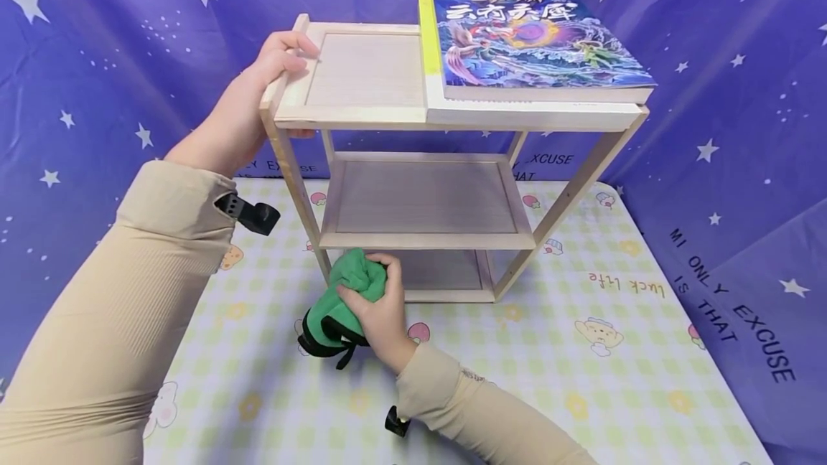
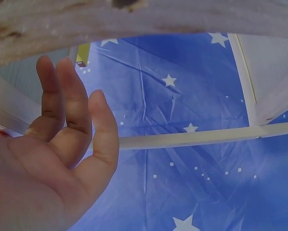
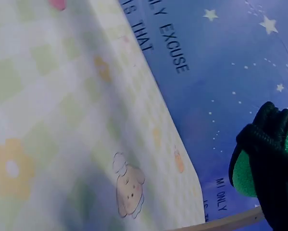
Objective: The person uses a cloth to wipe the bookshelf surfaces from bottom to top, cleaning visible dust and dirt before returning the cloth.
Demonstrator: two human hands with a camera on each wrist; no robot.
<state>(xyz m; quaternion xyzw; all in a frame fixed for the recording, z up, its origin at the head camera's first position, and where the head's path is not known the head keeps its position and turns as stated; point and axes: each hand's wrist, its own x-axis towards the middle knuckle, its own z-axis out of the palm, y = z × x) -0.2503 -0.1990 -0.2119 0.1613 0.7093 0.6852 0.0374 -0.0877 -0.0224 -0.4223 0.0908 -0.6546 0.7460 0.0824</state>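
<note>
A small three-tier wooden shelf (image 1: 368, 74) stands on the table. My left hand (image 1: 253, 95) grips the left end of its top tier, some fingers over the raised edge and others underneath. From below, the left wrist view shows those lower fingers (image 2: 105, 132) loosely bent under the wooden rail (image 2: 148, 21). My right hand (image 1: 386, 318) holds a bunched green cloth (image 1: 332, 307) with black trim at the front left of the shelf, by the lower tiers. Part of the cloth's black edging (image 3: 266, 144) shows at the right of the right wrist view.
Stacked books (image 1: 536, 49) lie on the right half of the top tier, a blue illustrated one uppermost. A checked tablecloth (image 1: 549, 379) with cartoon prints covers the table. Blue star-patterned curtains (image 1: 723, 128) hang behind and at the sides.
</note>
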